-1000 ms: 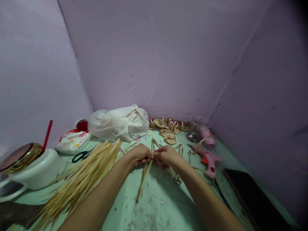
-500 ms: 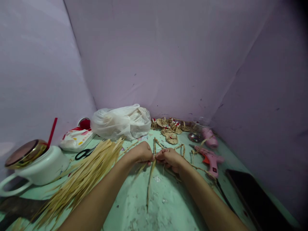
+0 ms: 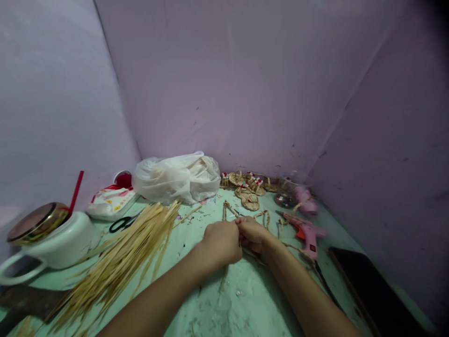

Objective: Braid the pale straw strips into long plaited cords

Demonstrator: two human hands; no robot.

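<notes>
Near the middle of the green table my left hand is closed, its back covering most of what the fingers grip. My right hand presses against it, thumb and fingers pinched together. Between them runs a braided straw cord, which bends into a point just beyond the hands. More of the cord loops out on the right, past my right wrist. Loose strand ends hang below my left hand, blurred. To the left lies a bundle of dry straw strips.
A white plastic bag and woven straw pieces with red and white beads sit along the back wall. On the right are a pink glue gun and a black phone. Scissors and a white pot stand left.
My left hand has moved right and toward me, turning so its back faces the camera and it meets my right hand. The right hand has barely shifted.
</notes>
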